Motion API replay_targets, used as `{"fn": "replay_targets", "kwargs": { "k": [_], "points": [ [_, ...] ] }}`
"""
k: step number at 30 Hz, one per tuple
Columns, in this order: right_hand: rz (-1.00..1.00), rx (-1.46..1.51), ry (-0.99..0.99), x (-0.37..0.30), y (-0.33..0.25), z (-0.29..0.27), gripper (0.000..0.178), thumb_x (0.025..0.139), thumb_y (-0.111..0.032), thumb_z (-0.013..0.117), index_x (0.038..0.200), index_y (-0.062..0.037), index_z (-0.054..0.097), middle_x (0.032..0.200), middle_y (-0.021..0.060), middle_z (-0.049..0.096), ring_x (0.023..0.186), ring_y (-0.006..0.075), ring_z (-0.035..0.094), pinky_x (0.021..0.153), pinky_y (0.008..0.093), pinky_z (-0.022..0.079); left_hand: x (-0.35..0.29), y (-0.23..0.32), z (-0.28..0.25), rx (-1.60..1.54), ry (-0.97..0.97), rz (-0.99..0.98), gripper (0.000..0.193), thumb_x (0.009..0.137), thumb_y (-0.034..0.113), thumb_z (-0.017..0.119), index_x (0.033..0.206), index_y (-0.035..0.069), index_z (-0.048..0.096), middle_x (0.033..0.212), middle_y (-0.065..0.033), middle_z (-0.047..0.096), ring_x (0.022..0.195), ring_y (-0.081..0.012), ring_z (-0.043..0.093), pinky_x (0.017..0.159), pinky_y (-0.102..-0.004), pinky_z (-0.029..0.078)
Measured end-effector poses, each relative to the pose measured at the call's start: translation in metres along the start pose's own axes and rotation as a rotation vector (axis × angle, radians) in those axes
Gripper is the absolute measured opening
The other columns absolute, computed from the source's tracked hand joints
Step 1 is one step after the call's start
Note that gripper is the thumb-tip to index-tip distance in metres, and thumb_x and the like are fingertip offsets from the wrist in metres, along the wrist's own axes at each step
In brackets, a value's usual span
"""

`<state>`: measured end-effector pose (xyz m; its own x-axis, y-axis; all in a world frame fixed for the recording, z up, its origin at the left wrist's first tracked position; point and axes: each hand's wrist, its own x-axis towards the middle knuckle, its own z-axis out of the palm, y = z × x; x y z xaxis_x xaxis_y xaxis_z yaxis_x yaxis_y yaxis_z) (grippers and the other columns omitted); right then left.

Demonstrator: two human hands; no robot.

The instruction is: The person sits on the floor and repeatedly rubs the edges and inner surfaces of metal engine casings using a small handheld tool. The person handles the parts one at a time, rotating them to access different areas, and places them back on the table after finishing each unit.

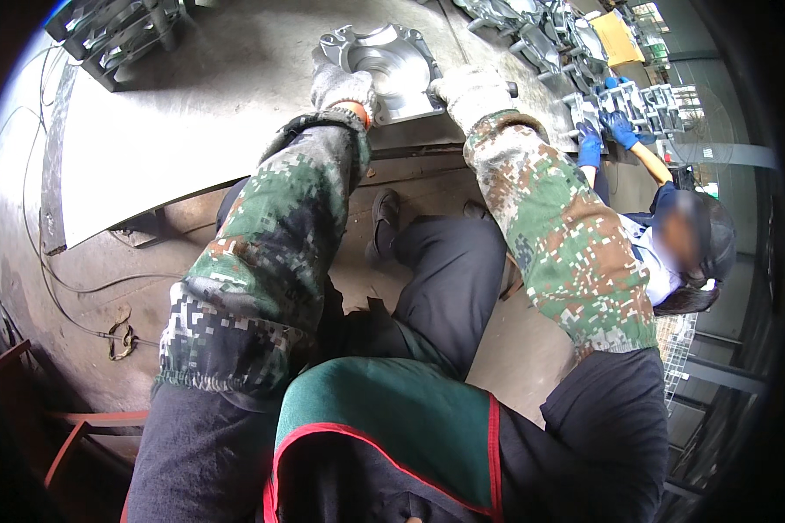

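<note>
A silvery cast metal housing point(388, 70) with a wide round bore lies near the front edge of the metal-topped table. My left hand point(342, 89), in a greyish-white knit glove, is closed on the housing's left side. At its right edge is my right hand point(475, 94), also gloved, with curled fingers. A short dark handle end point(512, 89) pokes out on that hand's right side; the rest of this tool is hidden by the glove. Camouflage sleeve covers run up both my forearms.
More castings are stacked at the table's far left point(118, 35) and far right point(541, 39). To the right a co-worker's blue-gloved hands point(606, 135) touch other castings. A yellow sheet point(617, 39) lies beyond. Cables point(39, 218) trail across the floor at left, near a red metal frame point(78, 427).
</note>
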<state>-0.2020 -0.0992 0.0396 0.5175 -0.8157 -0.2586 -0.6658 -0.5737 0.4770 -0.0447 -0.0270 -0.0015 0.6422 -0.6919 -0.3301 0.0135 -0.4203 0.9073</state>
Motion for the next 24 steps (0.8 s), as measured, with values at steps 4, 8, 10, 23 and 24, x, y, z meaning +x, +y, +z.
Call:
{"fn": "replay_targets", "kwargs": {
  "k": [4,8,10,23,24],
  "points": [
    [0.0,-0.072,0.003,-0.036,0.02,-0.005,0.025,0.091,-0.027,0.057,0.109,-0.0183,0.072,0.105,0.0088,0.071,0.102,0.0305,0.068,0.081,0.0485,0.054,-0.009,0.006,0.013,-0.027,-0.095,0.013,0.067,0.071,0.012,0.069,0.133,0.014,0.047,0.11,-0.0197,0.068,0.101,-0.0343,0.068,0.088,-0.0405,0.054],
    [0.074,-0.029,0.037,-0.043,0.035,0.002,0.027,0.092,-0.031,0.054,0.113,-0.0252,0.07,0.107,0.008,0.07,0.104,0.0301,0.066,0.081,0.0483,0.054,0.003,-0.005,0.026,-0.092,-0.059,-0.132,0.057,0.07,0.011,0.069,0.125,0.008,0.052,0.105,-0.017,0.069,0.09,-0.034,0.069,0.08,-0.0402,0.055],
    [0.183,0.342,0.067,-0.024,0.03,0.013,0.029,0.094,-0.038,0.05,0.115,-0.0304,0.068,0.109,0.0103,0.068,0.104,0.0325,0.065,0.084,0.0476,0.053,0.028,-0.024,0.015,-0.055,-0.006,-0.218,0.047,0.077,0.024,0.067,0.119,0.004,0.057,0.107,-0.0153,0.069,0.087,-0.0304,0.068,0.077,-0.0389,0.055],
    [0.51,0.597,-0.038,-0.044,0.058,0.064,0.034,0.086,-0.033,0.065,0.117,-0.0202,0.067,0.115,0.0136,0.067,0.109,0.0344,0.063,0.091,0.044,0.051,-0.082,-0.002,0.012,0.48,-0.205,0.938,0.052,0.074,0.029,0.078,0.12,0.012,0.061,0.115,-0.0161,0.064,0.123,-0.0287,0.054,0.104,-0.0451,0.041],
    [0.546,0.561,-0.061,-0.03,0.049,0.047,0.037,0.086,-0.033,0.065,0.12,-0.02,0.066,0.116,0.0135,0.067,0.109,0.0339,0.063,0.092,0.0432,0.051,-0.062,-0.001,0.004,0.639,-0.144,0.974,0.053,0.074,0.031,0.078,0.121,0.013,0.061,0.118,-0.0153,0.063,0.125,-0.0282,0.051,0.107,-0.0466,0.037]
  ]
}}
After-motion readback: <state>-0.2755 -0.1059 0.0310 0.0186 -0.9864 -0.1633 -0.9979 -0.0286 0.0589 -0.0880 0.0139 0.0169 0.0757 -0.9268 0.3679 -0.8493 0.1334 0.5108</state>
